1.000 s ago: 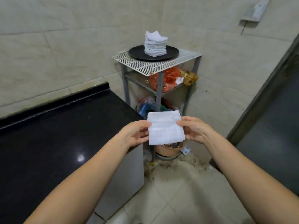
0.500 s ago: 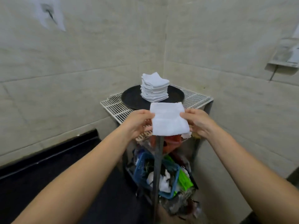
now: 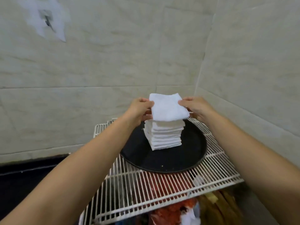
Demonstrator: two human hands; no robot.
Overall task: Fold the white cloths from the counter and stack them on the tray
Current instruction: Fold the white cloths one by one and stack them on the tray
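Note:
A folded white cloth [image 3: 168, 108] hangs level just above a stack of several folded white cloths [image 3: 164, 135]. My left hand [image 3: 139, 111] pinches its left edge and my right hand [image 3: 197, 108] pinches its right edge. The stack stands on a round black tray [image 3: 164, 161], slightly left of its middle. I cannot tell whether the held cloth touches the top of the stack.
The tray sits on a white wire rack shelf [image 3: 155, 192] in the corner of tiled walls. Below the rack lie red and orange bags [image 3: 168, 213]. The black counter [image 3: 24, 179] runs off to the lower left.
Both hands carried the folded cloth forward from beside the counter to right over the stack on the tray. The view came closer to the rack.

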